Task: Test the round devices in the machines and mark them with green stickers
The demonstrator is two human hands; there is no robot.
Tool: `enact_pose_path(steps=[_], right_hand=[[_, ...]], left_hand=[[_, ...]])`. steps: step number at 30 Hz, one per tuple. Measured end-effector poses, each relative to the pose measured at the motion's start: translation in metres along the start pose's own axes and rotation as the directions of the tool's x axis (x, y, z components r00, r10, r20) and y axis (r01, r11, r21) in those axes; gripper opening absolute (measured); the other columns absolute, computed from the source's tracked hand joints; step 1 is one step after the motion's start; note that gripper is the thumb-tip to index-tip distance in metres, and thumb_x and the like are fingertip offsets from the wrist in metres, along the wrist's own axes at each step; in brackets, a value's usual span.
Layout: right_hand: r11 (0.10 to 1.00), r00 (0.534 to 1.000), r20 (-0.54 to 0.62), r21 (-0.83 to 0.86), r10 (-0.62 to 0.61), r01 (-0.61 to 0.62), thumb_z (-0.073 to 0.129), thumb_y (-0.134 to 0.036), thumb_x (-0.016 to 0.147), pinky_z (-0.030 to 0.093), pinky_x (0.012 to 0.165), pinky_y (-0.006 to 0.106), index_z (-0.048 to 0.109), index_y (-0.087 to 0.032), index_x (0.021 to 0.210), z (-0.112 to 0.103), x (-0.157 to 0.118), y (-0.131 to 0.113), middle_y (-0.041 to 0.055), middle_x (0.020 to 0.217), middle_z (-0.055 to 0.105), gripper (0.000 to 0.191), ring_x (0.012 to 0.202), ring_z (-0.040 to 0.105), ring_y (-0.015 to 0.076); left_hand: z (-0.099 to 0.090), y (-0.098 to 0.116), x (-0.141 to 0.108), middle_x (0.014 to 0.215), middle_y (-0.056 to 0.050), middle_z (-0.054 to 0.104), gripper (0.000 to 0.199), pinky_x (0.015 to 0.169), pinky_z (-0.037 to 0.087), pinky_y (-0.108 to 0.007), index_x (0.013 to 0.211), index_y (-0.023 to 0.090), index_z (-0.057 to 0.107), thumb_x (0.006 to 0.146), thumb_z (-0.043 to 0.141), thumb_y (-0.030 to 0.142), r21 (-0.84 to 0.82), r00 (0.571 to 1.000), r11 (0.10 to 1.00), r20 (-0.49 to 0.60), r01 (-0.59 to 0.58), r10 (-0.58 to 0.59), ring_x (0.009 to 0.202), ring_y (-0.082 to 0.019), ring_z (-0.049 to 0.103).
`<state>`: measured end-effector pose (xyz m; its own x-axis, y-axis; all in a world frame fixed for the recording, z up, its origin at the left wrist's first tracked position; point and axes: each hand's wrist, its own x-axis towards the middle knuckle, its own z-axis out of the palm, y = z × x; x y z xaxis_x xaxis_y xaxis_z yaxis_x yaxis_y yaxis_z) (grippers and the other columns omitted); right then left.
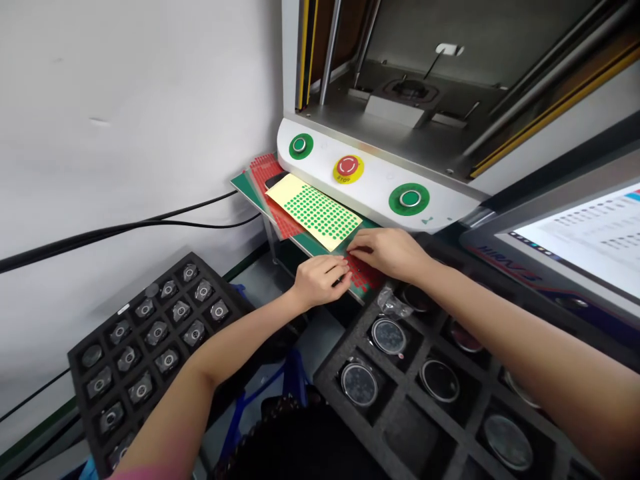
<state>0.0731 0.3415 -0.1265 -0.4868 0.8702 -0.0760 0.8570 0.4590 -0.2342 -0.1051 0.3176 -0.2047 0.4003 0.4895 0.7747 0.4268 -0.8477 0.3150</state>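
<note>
Thin sheet with red dots (367,272) laid flat at the near edge of the green bench (311,245), toward its right end. It is partly covered by the left hand (321,280) and right hand (389,253), whose curled fingertips are brought close over it; whether anything is pinched cannot be told. Beyond, a pale-yellow rectangular sheet (314,212) is patterned with round green dots. Nearer, glossy discs (389,335) are bedded in a matte foam tray (345,343).

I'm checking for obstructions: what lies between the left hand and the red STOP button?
In the head view, from the left hand to the red STOP button: mainly the yellow sheet with green dots, then the white panel's lower strip.
</note>
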Motion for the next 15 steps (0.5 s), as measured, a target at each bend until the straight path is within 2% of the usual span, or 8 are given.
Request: enact_pose_path(steps=[8,12,15], right_hand=[[0.996,0.997,0.063,-0.086,0.043,-0.037,0.053,-0.02,0.085,0.031,0.057,0.027,0.064,-0.021,0.082,-0.006,0.007,-0.004,-0.0004,0.092,0.068,0.011,0.073,0.059,0.0153],[0.99,0.992,0.104,-0.123,0.075,-0.062,0.054,-0.02,0.086,0.032,0.058,0.026,0.066,-0.022,0.093,-0.01,0.01,-0.005,-0.0009,0.091,0.07,0.014,0.075,0.061,0.016],[0.985,0.988,0.135,-0.16,0.081,-0.059,0.055,-0.022,0.087,0.03,0.058,0.026,0.068,-0.023,0.089,-0.013,0.012,-0.006,-0.0014,0.095,0.07,0.013,0.078,0.062,0.0171]], left_hand=[[0.002,0.001,-0.003,0.081,-0.005,0.075,0.016,0.077,0.061,-0.032,0.079,0.019,0.069,0.087,0.055,0.022,-0.013,0.994,0.997,0.08,0.076,-0.075,0.085,-0.018,0.073],[0.004,0.002,-0.004,0.081,-0.005,0.075,0.016,0.078,0.061,-0.032,0.078,0.019,0.068,0.087,0.055,0.023,-0.008,0.993,0.996,0.074,0.089,-0.088,0.085,-0.018,0.073],[0.004,0.004,-0.003,0.078,-0.005,0.075,0.017,0.077,0.061,-0.031,0.076,0.018,0.068,0.087,0.054,0.022,-0.001,0.995,0.996,0.051,0.09,-0.09,0.083,-0.018,0.073]])
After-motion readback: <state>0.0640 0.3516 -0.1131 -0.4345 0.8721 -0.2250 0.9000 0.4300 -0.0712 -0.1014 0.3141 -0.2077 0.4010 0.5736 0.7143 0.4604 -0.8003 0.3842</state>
